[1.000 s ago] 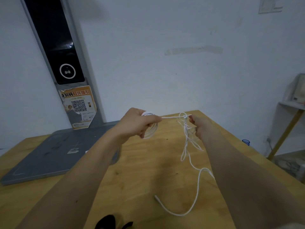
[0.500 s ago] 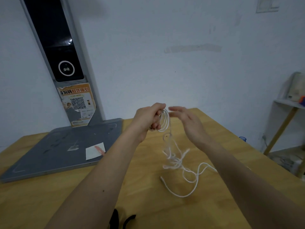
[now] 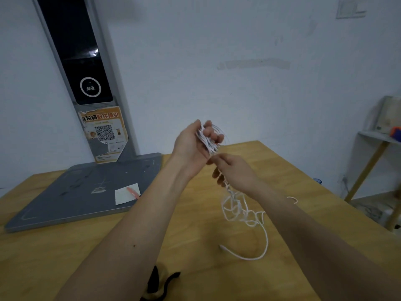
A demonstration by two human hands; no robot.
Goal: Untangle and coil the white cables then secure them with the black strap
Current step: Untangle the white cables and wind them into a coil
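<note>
Right hand (image 3: 233, 172) dropped below left hand (image 3: 195, 143), fingers now pinching cable (image 3: 243, 210) strand. Left fingers curled round coiled loops. Tangled rest lies on table (image 3: 86, 246); black strap (image 3: 159, 283) at near edge.

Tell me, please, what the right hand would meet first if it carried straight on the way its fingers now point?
Most likely the left hand: the right hand points up and leftward at its palm and the coiled white cable it grips, already about touching, though depth is hard to judge.

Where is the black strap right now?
The black strap lies on the wooden table at the bottom edge of the head view, near the left forearm, untouched by either hand.
</note>
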